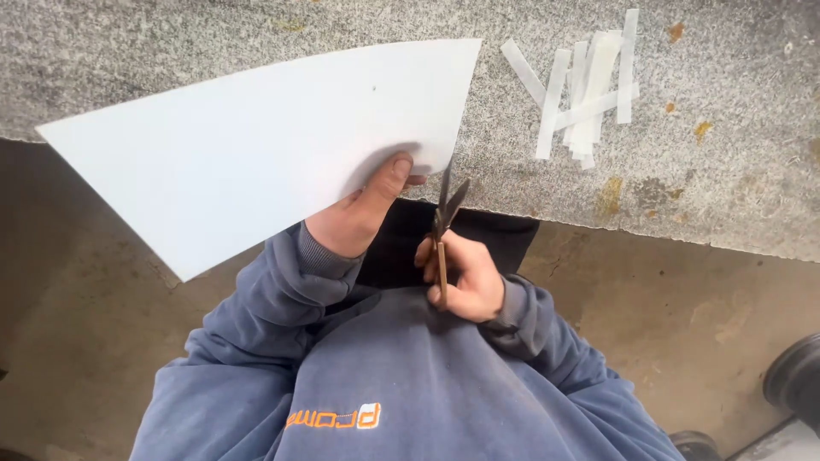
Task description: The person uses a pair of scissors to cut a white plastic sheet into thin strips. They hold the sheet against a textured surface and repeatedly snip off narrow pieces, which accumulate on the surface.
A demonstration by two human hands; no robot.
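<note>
My left hand [363,209] grips a large white sheet of paper [248,145] by its lower right corner, thumb on top, holding it over the edge of a grey stone slab [735,171]. My right hand [461,277] holds a pair of dark scissors [444,222]. The blades point up and are parted, just at the sheet's near right edge. Both sleeves are blue-grey sweatshirt fabric.
Several cut white paper strips [585,90] lie in a loose pile on the slab at the upper right. Below the slab is a brown concrete floor [683,307]. A dark shoe [794,376] shows at the lower right edge.
</note>
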